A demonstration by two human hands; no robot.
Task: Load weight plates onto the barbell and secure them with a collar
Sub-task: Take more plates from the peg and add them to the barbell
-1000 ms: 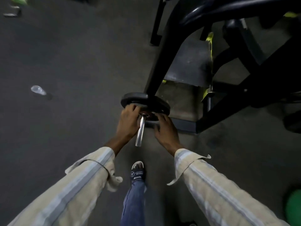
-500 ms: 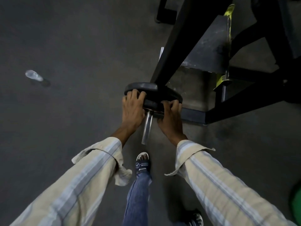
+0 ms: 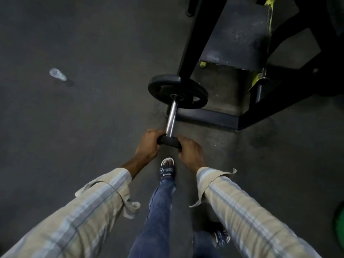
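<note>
Whereas both hands gripped the large weight plate (image 3: 177, 92) half a second ago, it now sits seated far up the barbell sleeve (image 3: 171, 116); left hand (image 3: 149, 145) and right hand (image 3: 189, 152) clench a smaller black disc (image 3: 169, 141), plate or collar unclear, at the sleeve's tip.

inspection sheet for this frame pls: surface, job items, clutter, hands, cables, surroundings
Surface: dark grey gym floor, scuffed, paler patch near the machine base.
Job's things: one black weight plate far up the chrome barbell sleeve; a small black round piece, plate or collar I cannot tell, at the sleeve's near end.
Clutter: clear plastic bottle lying on the floor, left.
Grippers: left hand and right hand each grip a side of the small piece, fingers curled round its rim.
Cables: nothing seen.
Surroundings: black machine frame with yellow-green trim, green object at right edge, person's sandalled foot below the sleeve.
</note>
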